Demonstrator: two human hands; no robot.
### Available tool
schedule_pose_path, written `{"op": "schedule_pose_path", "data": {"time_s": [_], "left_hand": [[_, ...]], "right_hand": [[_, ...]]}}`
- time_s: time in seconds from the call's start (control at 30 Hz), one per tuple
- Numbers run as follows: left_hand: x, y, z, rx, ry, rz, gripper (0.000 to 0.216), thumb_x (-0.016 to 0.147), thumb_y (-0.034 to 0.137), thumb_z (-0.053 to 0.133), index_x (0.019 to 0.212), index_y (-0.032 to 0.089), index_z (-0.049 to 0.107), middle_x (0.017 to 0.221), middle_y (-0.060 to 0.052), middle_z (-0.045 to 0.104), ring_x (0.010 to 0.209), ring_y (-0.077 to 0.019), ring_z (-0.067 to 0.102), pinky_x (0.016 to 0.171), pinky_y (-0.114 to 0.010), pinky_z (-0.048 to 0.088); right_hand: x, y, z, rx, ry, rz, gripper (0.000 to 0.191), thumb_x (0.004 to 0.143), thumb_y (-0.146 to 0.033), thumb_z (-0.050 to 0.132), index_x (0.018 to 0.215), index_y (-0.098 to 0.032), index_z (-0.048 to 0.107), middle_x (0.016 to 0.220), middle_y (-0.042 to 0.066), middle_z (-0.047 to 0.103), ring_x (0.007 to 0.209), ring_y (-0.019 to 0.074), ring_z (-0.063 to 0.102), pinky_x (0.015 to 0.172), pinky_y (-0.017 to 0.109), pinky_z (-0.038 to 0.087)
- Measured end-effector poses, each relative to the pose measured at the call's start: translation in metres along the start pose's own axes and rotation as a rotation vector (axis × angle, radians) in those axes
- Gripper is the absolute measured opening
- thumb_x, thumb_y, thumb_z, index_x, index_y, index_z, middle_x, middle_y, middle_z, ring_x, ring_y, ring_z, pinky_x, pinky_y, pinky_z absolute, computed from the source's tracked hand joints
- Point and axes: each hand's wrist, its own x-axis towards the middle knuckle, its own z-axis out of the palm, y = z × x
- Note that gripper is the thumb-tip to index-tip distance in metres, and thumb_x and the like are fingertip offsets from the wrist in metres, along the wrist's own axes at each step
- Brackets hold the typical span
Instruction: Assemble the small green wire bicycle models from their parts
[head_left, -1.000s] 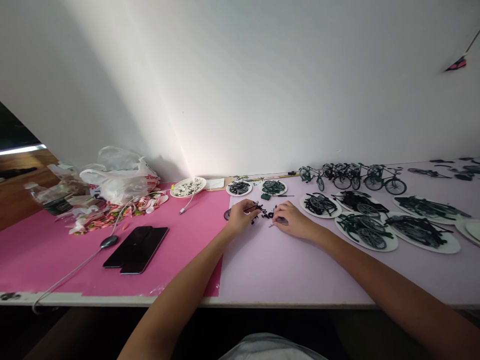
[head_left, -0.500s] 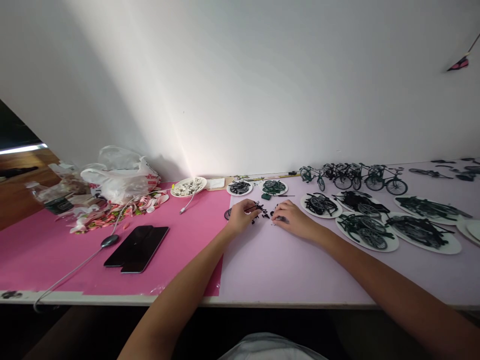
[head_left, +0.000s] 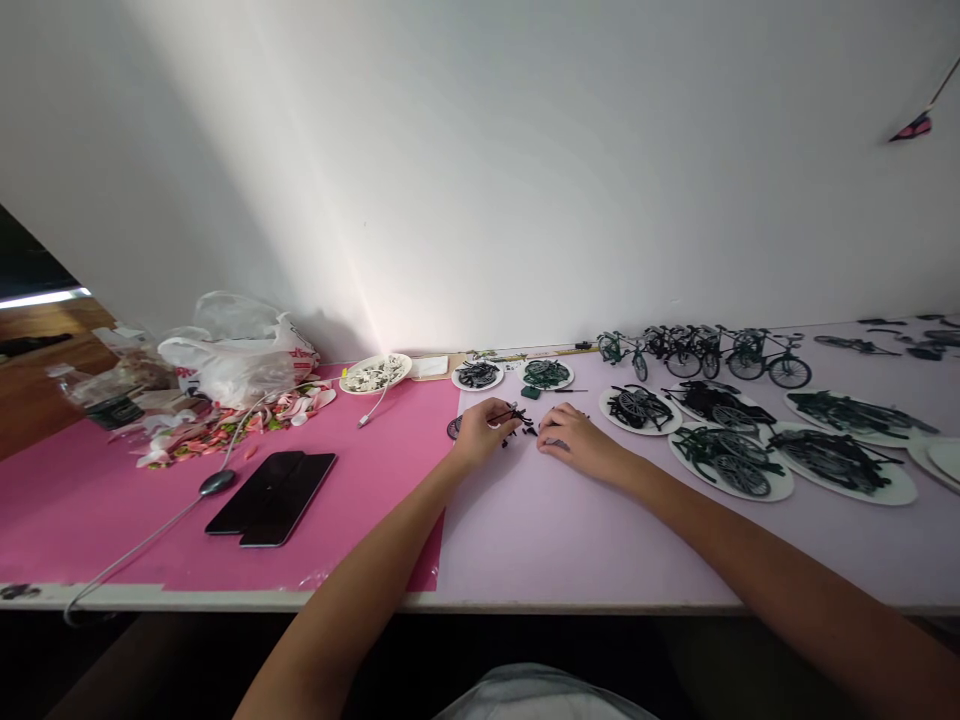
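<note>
My left hand (head_left: 484,432) is closed round a black model bicycle (head_left: 517,413). One of its wheels (head_left: 454,427) pokes out to the left of the fingers. Just to the right, my right hand (head_left: 574,437) rests low on the lilac tabletop, fingers curled and drawn together. Whatever those fingers cover is mostly hidden; a bit of dark grey shows beneath them. Small black pieces (head_left: 529,430) lie between the two hands. Behind them stand a plate of dark bicycle parts (head_left: 478,386) and a plate of green parts (head_left: 566,383).
Finished model bicycles (head_left: 780,360) stand at the back right. Several part-filled plates (head_left: 784,487) lie in front of them. To the left are two black phones (head_left: 289,500), a cable (head_left: 150,540), a plate of white pieces (head_left: 405,372), plastic bags (head_left: 240,360) and pink petals (head_left: 300,405).
My right hand has shifted slightly left, nearer the left hand, and now covers more of the small pieces. My left hand keeps hold of the bicycle. The view has moved a little.
</note>
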Motion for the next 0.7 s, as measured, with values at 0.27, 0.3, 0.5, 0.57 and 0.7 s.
{"op": "schedule_pose_path", "data": {"time_s": [0.27,0.3,0.5,0.57,0.7], "left_hand": [[0.000,0.003,0.000,-0.048,-0.004,0.000,0.025,0.077,0.034,0.079,0.083,0.018,0.063,0.084,-0.006,0.073,0.084,-0.0203,0.068,0.081,-0.033,0.054],[0.000,0.004,0.000,-0.069,-0.007,-0.002,0.027,0.077,0.037,0.080,0.084,0.017,0.062,0.084,-0.006,0.073,0.084,-0.0203,0.068,0.080,-0.033,0.054],[-0.001,0.006,-0.002,-0.211,-0.026,-0.047,0.042,0.072,0.049,0.084,0.083,0.017,0.060,0.082,-0.005,0.071,0.083,-0.0196,0.067,0.076,-0.031,0.054],[0.000,0.005,-0.001,-0.255,-0.039,-0.067,0.045,0.070,0.052,0.086,0.083,0.017,0.060,0.082,-0.004,0.071,0.081,-0.0190,0.067,0.075,-0.031,0.054],[0.000,0.003,0.001,-0.338,-0.076,-0.094,0.048,0.069,0.054,0.086,0.085,0.016,0.061,0.084,-0.005,0.072,0.079,-0.0183,0.068,0.075,-0.032,0.054]], "right_hand": [[0.006,-0.012,0.003,-0.017,-0.014,0.053,0.018,0.101,-0.024,0.051,0.093,-0.023,0.067,0.105,0.010,0.065,0.106,0.0280,0.053,0.092,0.046,0.047],[0.006,-0.013,0.003,0.011,0.006,0.072,0.018,0.102,-0.025,0.048,0.095,-0.023,0.065,0.104,0.010,0.064,0.105,0.0274,0.053,0.092,0.045,0.048],[0.008,-0.017,-0.003,0.151,0.166,0.171,0.023,0.106,-0.036,0.038,0.099,-0.024,0.057,0.105,0.010,0.064,0.105,0.0259,0.057,0.094,0.043,0.049],[0.007,-0.020,-0.006,0.243,0.210,0.228,0.026,0.107,-0.043,0.037,0.105,-0.025,0.056,0.114,0.010,0.066,0.111,0.0255,0.060,0.097,0.042,0.050],[0.006,-0.026,-0.007,0.448,0.261,0.305,0.034,0.105,-0.057,0.036,0.112,-0.028,0.053,0.126,0.008,0.069,0.117,0.0245,0.064,0.101,0.043,0.050]]}}
